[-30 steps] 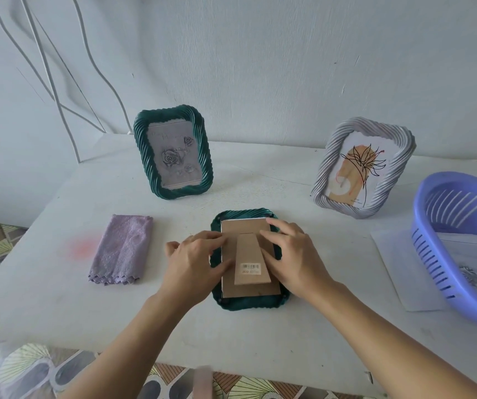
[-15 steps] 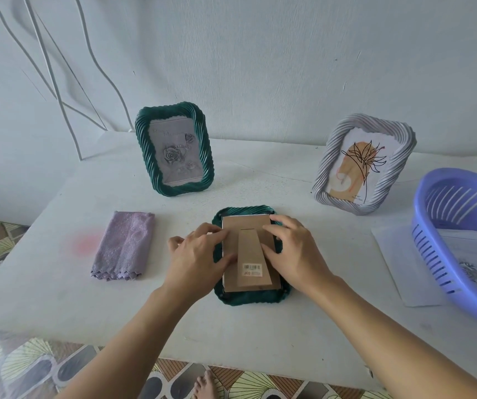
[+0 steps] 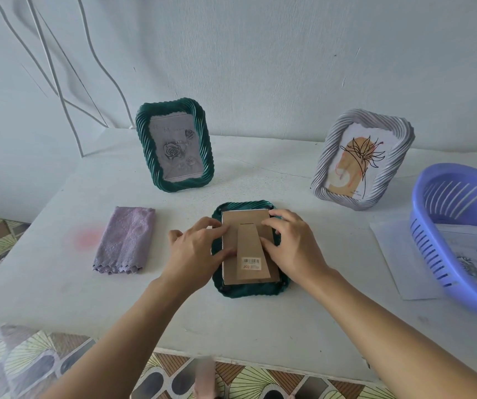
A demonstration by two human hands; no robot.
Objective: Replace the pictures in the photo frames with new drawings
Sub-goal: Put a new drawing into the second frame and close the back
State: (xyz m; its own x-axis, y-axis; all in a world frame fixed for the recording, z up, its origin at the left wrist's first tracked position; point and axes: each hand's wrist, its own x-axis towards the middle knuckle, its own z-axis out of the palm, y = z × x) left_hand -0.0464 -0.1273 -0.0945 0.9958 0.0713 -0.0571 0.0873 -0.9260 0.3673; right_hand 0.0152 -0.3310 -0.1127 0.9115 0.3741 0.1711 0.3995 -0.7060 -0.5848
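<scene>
At three o'clock the purple basket (image 3: 430,249) holds sheets of drawings (image 3: 463,247). Dead centre, the green frame (image 3: 248,291) lies face down; left hand (image 3: 194,254) and right hand (image 3: 294,249) press fingertips on its brown backing (image 3: 243,221), gripping nothing, placed as before.

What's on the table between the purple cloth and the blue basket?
Head view: the face-down green frame, left hand and right hand on its cardboard back, then a white sheet.
</scene>
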